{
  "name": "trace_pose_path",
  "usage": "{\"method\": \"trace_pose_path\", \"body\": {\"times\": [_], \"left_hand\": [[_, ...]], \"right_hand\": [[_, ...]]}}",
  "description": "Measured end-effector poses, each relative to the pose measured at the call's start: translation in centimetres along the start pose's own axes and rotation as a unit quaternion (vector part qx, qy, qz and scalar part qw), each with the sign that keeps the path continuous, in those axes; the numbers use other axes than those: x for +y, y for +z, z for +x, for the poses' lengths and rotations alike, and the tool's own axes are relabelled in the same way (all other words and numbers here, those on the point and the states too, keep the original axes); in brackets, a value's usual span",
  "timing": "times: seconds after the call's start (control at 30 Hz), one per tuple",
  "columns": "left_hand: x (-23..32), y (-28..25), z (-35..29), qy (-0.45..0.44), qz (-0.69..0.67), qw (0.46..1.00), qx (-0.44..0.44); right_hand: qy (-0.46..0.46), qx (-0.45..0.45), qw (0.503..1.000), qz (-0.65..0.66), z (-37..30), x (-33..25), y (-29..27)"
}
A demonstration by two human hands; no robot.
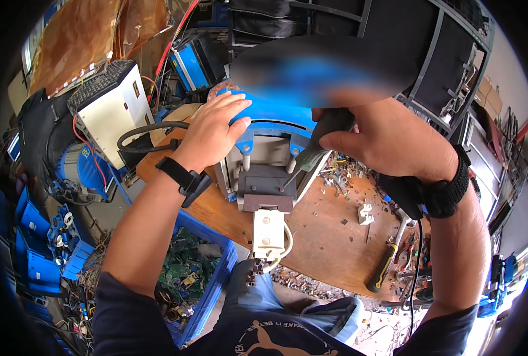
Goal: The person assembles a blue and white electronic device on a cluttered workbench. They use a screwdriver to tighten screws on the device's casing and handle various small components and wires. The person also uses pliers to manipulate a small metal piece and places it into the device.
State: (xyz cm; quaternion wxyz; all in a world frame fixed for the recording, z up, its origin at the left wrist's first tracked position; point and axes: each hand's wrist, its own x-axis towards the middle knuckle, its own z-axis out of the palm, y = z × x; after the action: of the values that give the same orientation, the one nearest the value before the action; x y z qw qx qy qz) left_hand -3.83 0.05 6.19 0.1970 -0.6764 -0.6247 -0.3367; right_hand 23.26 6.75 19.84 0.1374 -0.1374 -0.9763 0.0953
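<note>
Got a blue-topped machine standing on the wooden tabletop, dead ahead, with a dark block on its near side and a white connector sticking out toward the body. Looks heavy and stiff, probably mostly metal, so wouldn't trust a one-handed lift. Might be slippery on that smooth top; better to take hold low on the grey frame, never by the white connector or its cable, likely the fragile bits. Seeing the left grip laid flat on the blue top, thumb well apart from the fingers, not pinching anything. Seeing the right grip clamped round a dark screwdriver, thin shaft slanting down to the dark block. Can't tell about the tip being seated in a screw. Should be light and rigid, best held by the fat handle. Loads of clutter too: hammer, pliers, metal scraps off to the right. Watch the black cord dangling near the right wrist, and the blue crate of circuit boards crowding the left edge
</note>
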Motion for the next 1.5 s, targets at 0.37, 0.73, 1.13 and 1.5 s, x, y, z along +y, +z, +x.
{"method": "trace_pose_path", "body": {"times": [0.37,0.73,1.13,1.5], "left_hand": [[0.1,-0.1,0.0,-0.005,0.006,1.000,-0.007],[0.1,0.0,-0.2,-0.020,-0.006,1.000,-0.006],[0.1,-0.1,-0.1,-0.007,-0.001,1.000,-0.009],[0.2,0.0,0.0,-0.012,0.008,1.000,-0.004]], "right_hand": [[-0.008,-0.026,1.000,-0.012,0.4,-0.3,0.0],[-0.012,-0.004,1.000,-0.002,0.1,0.8,0.2],[-0.012,-0.022,1.000,-0.003,0.2,0.3,0.0],[-0.137,-0.019,0.989,-0.048,-0.6,-1.7,1.1]]}}
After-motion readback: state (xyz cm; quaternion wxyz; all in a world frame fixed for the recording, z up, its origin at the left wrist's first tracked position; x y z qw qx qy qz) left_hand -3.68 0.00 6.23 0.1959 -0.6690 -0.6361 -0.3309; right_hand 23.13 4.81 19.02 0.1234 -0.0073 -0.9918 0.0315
